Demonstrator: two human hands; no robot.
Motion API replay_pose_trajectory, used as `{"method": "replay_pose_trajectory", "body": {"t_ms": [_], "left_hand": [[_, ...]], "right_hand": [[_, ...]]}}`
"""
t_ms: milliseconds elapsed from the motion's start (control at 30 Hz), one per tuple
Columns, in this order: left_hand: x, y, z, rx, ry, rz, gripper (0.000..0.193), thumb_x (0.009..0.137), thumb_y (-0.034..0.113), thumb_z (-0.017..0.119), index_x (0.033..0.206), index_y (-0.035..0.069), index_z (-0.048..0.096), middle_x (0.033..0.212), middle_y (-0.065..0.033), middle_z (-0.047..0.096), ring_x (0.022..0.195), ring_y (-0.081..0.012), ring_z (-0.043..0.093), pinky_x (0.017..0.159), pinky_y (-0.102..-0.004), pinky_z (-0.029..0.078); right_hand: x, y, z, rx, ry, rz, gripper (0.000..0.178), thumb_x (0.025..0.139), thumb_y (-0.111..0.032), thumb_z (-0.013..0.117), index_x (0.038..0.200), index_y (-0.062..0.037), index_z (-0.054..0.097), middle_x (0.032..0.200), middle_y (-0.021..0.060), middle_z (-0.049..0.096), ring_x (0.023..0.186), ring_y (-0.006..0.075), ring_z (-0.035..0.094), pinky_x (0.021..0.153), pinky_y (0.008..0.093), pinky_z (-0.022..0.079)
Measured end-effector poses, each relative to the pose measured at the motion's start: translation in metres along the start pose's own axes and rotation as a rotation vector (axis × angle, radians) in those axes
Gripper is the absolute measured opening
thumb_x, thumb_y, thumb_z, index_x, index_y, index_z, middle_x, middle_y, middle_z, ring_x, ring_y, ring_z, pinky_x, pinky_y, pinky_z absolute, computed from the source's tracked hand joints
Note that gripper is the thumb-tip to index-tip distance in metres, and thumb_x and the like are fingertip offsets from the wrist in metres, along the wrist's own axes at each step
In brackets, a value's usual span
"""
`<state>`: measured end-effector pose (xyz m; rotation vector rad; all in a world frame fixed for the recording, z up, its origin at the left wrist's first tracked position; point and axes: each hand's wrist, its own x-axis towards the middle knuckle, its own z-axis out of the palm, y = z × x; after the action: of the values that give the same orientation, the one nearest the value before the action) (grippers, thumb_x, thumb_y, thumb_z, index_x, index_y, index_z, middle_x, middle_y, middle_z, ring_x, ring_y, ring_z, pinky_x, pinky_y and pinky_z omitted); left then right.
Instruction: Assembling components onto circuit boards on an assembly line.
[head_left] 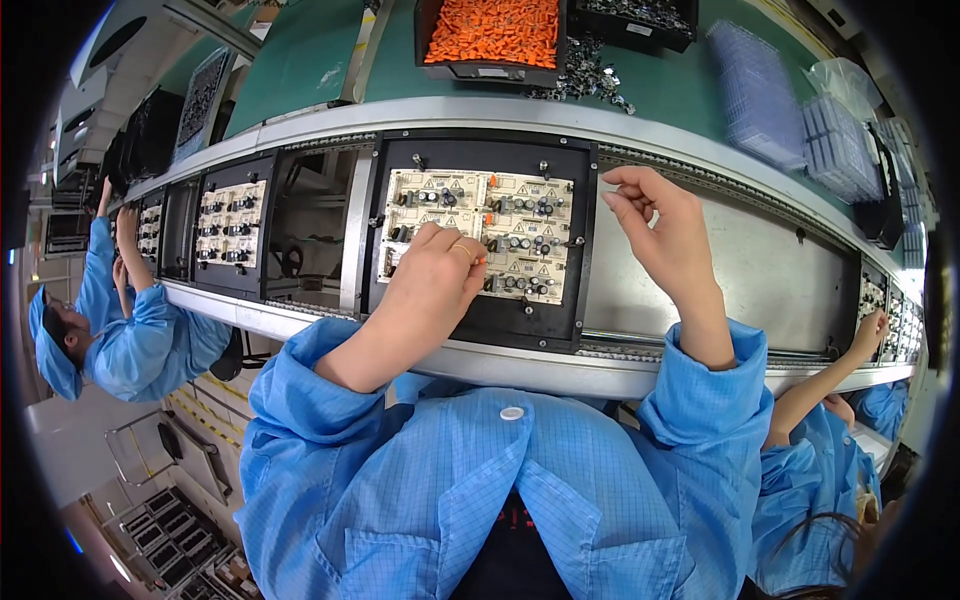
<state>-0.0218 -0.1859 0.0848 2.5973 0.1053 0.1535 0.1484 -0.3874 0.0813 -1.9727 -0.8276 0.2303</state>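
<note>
My left hand (430, 285), with a ring on one finger, reaches over a cream circuit board panel (545, 268). Its fingertips pinch a small orange component (481, 261) at the middle of the panel and hide the lower left boards. Two similar orange pieces stand higher up in the same column. Capacitors and other small parts fill the panel, which lies in a black carrier frame (587, 270). Off the frame's right side, my right hand (660, 228) is raised, thumb and forefinger curved with a small gap between their tips; nothing shows in it.
Beyond the metal conveyor rail (640, 125) stand a bin of orange components (495, 35), a black bin of small metal parts (640, 20) and a loose heap (585, 80). Clear plastic trays (755, 95) stack at right. Another carrier (232, 225) sits leftward. Co-workers in blue work on both sides.
</note>
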Motion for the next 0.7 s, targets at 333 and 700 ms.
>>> {"method": "replay_pose_trajectory", "body": {"t_ms": [333,700], "left_hand": [[0.0029,0.0044,0.0013,0.076,-0.077,0.032,0.011,0.079,0.003,0.063,0.088,-0.003,0.063,0.085,-0.0149,0.061,0.088,-0.0314,0.054,0.079,-0.0381,0.047],[0.0068,0.0052,-0.0023,0.101,-0.123,0.023,0.013,0.078,0.002,0.065,0.090,-0.001,0.064,0.087,-0.0131,0.062,0.088,-0.0307,0.054,0.077,-0.0379,0.047]], "right_hand": [[0.0013,-0.0008,0.0006,-0.009,0.001,-0.040,0.017,0.083,0.000,0.064,0.100,0.0002,0.065,0.078,0.0073,0.065,0.067,0.0115,0.056,0.060,0.0238,0.044],[0.0033,-0.0008,0.0040,-0.054,0.024,-0.108,0.017,0.082,-0.001,0.066,0.099,-0.0004,0.065,0.079,0.0096,0.065,0.066,0.0140,0.058,0.058,0.0255,0.045]]}}
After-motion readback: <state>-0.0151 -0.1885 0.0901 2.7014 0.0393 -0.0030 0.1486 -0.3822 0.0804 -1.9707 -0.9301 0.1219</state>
